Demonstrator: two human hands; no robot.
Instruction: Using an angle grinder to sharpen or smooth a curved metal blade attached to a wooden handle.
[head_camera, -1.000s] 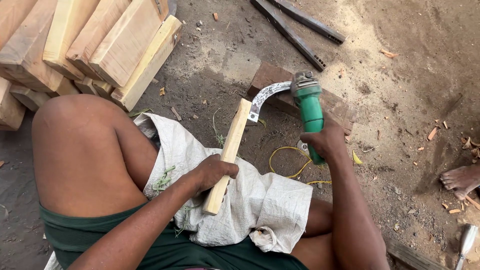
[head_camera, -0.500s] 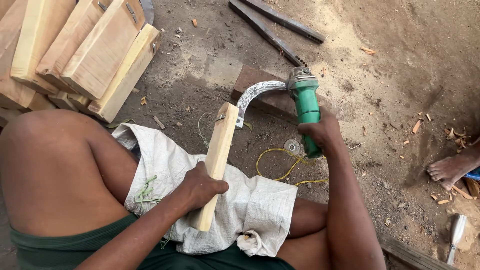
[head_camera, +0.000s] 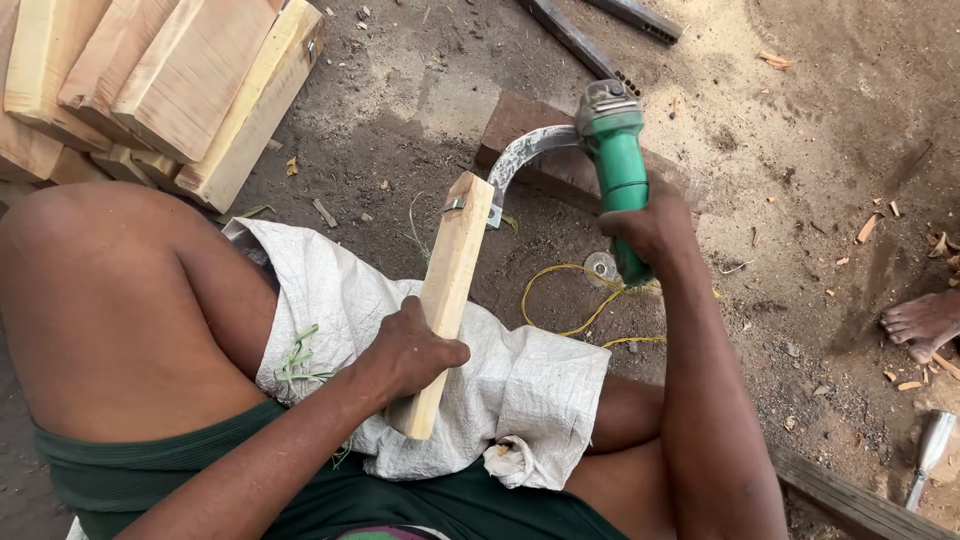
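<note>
Over the lap, on a white woven sack (head_camera: 520, 390), the left hand (head_camera: 410, 355) clenches a pale wooden handle (head_camera: 448, 290) whose curved sickle blade (head_camera: 530, 155) reaches a dark wooden block (head_camera: 560, 170). The right hand (head_camera: 650, 225) grips a green angle grinder (head_camera: 620, 170) at the blade. Stacked timber pieces (head_camera: 150, 80) lie left; another person's foot (head_camera: 925, 320) shows right.

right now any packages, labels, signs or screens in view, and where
Woven sack: the only packaging, white plastic weave, crumpled flat across the person's lap under the wooden handle.
No label can be made out on the green grinder. No signs or screens.
</note>
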